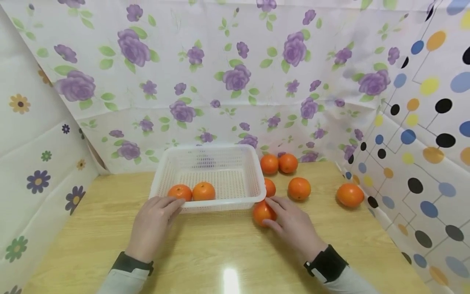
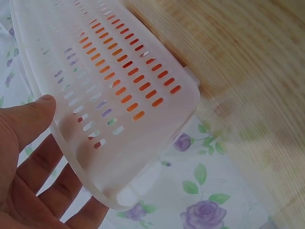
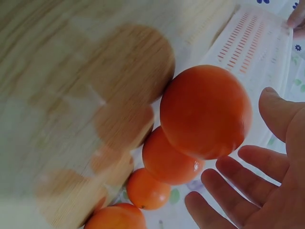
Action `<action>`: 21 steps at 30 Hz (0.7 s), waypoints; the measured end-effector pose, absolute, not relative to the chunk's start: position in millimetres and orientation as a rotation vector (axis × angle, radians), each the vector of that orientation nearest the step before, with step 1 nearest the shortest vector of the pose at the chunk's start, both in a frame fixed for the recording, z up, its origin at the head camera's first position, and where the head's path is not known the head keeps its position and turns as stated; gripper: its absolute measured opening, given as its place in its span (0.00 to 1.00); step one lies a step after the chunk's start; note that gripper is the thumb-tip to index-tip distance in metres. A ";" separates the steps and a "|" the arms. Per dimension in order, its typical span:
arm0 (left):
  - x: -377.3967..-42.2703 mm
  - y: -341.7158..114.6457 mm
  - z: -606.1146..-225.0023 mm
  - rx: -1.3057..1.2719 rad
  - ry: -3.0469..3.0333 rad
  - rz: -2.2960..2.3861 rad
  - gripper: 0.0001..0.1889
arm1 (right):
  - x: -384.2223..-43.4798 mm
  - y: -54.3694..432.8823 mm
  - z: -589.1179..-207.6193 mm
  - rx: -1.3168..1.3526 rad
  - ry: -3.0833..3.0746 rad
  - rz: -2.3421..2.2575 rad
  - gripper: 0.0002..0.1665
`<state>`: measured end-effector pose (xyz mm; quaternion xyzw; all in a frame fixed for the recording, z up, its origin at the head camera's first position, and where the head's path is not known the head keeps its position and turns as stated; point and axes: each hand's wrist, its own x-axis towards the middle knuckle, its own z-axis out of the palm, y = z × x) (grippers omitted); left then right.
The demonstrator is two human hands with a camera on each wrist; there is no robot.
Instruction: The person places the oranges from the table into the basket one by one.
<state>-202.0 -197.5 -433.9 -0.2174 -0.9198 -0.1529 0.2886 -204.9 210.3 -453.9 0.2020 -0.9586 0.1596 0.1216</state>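
A white perforated plastic basket (image 1: pixel 220 206) stands on the table with two oranges, one (image 1: pixel 203 191) beside the other (image 1: pixel 180 192), along its near side. My left hand (image 1: pixel 156 218) grips the basket's near left corner. In the left wrist view the thumb (image 2: pixel 35 114) lies on the outer side of the rim and the fingers reach over it. Just off the basket's near right corner sits a loose orange (image 3: pixel 206 112). My right hand (image 1: pixel 291 224) is spread over that orange's right side, fingers loosely bent; in the right wrist view a gap shows between fingers and fruit.
Behind that fruit another orange (image 1: pixel 269 188) sits against the basket's right side. Two more oranges (image 1: pixel 288 163) stand at the back, one (image 1: pixel 299 188) lies farther right and another (image 1: pixel 350 195) near the right wall. Patterned sheets (image 1: pixel 235 81) enclose the table (image 1: pixel 220 249).
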 end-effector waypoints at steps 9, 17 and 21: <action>-200.2 -198.2 -432.6 -0.567 -2.460 -0.424 0.18 | -210.2 201.5 -462.7 0.605 -2.767 0.448 0.46; -199.6 -197.5 -431.9 -0.561 -2.477 -0.421 0.17 | -211.3 197.7 -468.0 0.585 -2.779 0.482 0.47; -199.6 -197.5 -432.3 -0.560 -2.474 -0.426 0.17 | -213.3 195.9 -468.8 0.607 -2.771 0.495 0.45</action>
